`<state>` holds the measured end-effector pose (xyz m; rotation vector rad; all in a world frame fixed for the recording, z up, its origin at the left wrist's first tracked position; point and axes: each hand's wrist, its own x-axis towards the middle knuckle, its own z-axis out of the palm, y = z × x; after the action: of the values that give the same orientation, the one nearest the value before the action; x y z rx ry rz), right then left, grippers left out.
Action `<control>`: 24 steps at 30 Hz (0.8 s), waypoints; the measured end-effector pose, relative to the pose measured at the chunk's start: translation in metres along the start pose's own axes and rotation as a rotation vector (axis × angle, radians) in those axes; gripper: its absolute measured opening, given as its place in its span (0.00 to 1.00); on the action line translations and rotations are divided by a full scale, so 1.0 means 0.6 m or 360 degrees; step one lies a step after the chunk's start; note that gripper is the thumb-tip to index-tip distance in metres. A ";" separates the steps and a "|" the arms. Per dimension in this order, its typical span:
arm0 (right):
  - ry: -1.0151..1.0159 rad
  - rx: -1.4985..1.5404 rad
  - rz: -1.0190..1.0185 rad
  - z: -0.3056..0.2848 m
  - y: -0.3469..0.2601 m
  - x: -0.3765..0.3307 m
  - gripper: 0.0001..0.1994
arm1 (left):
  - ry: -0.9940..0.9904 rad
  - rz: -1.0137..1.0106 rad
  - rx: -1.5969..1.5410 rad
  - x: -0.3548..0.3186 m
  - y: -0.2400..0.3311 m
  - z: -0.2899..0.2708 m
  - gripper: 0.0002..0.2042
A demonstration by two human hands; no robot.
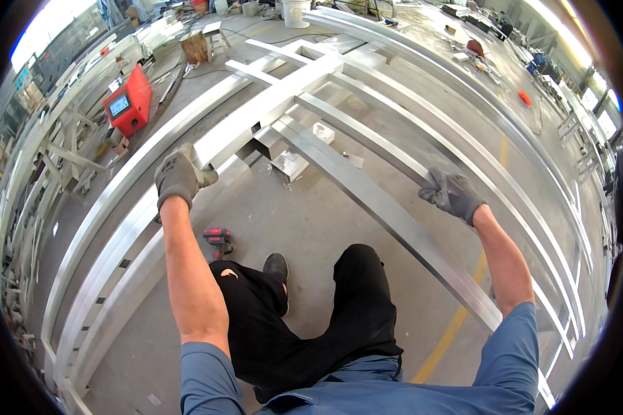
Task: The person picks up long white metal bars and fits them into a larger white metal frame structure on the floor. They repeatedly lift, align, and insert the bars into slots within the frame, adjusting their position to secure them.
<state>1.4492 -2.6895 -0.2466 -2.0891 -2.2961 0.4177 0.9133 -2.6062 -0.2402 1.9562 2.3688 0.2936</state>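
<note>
My left hand (181,176), in a dark grey glove, is closed on the edge of a long silvery metal beam (239,135) with square slots along its side. The underside of its grip is hidden. Farther right, my gloved right hand (453,194) is wrapped round a slim square metal tube (363,140), whose far end meets the beam. Between my hands, a wider grey metal bar (394,223) slants from the beam toward the lower right. More long tubes lie crosswise on the right, parallel to the one I hold.
A red and black cordless power tool (218,238) lies on the floor by my leg. On the left stands a red machine (128,104) with a screen. A wooden stump (196,48) and white bucket (296,12) stand farther back. Metal scraps (291,164) lie under the frame.
</note>
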 end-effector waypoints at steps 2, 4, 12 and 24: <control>0.0004 0.0008 0.0017 -0.001 -0.003 0.001 0.19 | 0.0002 -0.0007 0.0028 0.002 0.001 0.001 0.34; 0.0084 0.0006 -0.0037 0.006 0.007 0.004 0.17 | 0.0022 -0.0003 0.0035 0.003 0.003 0.001 0.34; 0.0013 0.0130 0.0021 -0.006 0.010 -0.001 0.19 | 0.0122 0.0043 -0.0026 0.012 0.011 0.009 0.33; -0.0072 0.0259 0.0521 -0.007 0.106 -0.160 0.19 | 0.0018 0.0016 0.0009 0.001 0.015 -0.009 0.31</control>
<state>1.5226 -2.7782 -0.2387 -2.3927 -1.8654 0.6393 0.9213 -2.6046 -0.2334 1.9750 2.3696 0.2995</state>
